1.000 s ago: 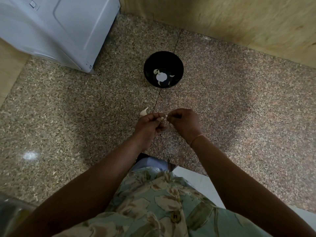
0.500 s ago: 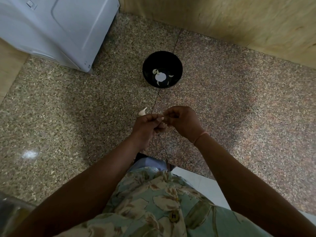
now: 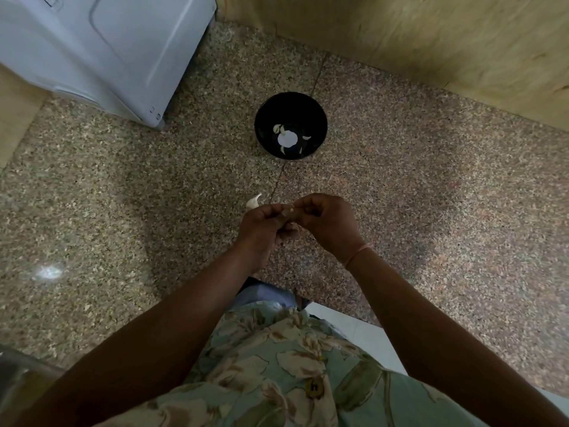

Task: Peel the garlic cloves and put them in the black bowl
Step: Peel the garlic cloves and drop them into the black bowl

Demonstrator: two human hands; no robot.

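A black bowl (image 3: 291,107) stands on the speckled stone counter ahead of my hands, with several pale peeled cloves (image 3: 278,128) lying in its bottom. My left hand (image 3: 261,224) and my right hand (image 3: 328,221) meet just below the bowl, fingertips together, both pinching one small garlic clove (image 3: 289,210) of which only a pale sliver shows. Another unpeeled white garlic clove (image 3: 254,201) lies on the counter just beyond my left hand.
A white appliance (image 3: 101,47) stands at the back left. A wooden wall panel (image 3: 431,41) runs along the back and right. The counter's front edge lies near my body, with white floor (image 3: 348,328) below.
My hands stay together on the clove, shifting only slightly as the fingers work at it. The bowl and the loose clove have not moved.
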